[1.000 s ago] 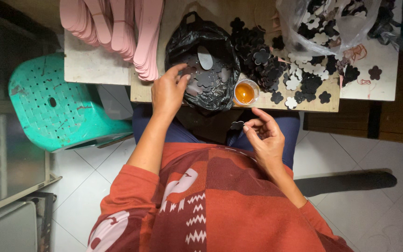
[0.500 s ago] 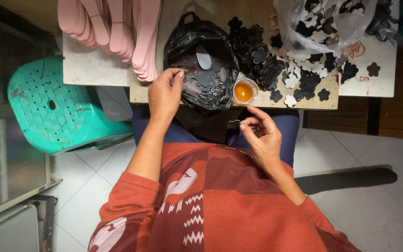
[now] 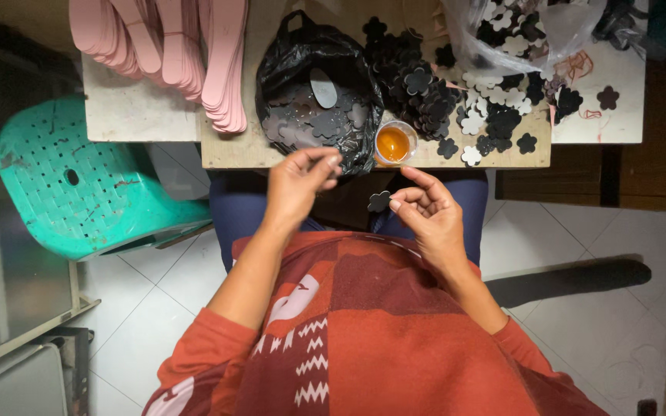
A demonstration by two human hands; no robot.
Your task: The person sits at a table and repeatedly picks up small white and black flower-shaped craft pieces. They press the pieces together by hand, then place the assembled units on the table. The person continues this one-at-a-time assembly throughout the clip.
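My right hand (image 3: 428,213) is over my lap and pinches a small dark flower-shaped cutout (image 3: 379,202) between thumb and fingers. My left hand (image 3: 296,183) hovers just in front of the table edge, its fingertips pinched together next to a black plastic bag (image 3: 287,65). Whether a piece sits between those fingertips I cannot tell. The bag lies open on the wooden board (image 3: 233,148) and holds several dark flower cutouts (image 3: 319,123). A small clear cup of orange liquid (image 3: 393,143) stands right of the bag, close to my right hand.
A heap of dark and pale flower cutouts (image 3: 456,100) spreads across the board, with a clear bag (image 3: 518,35) of more behind it. Stacked pink sole-shaped pieces (image 3: 194,46) lie at the left. A green plastic stool (image 3: 79,185) stands left of my knees on white tiles.
My left hand has drawn back out of the black bag toward my body, fingers now pinched. My right hand stays over my lap holding the cutout.
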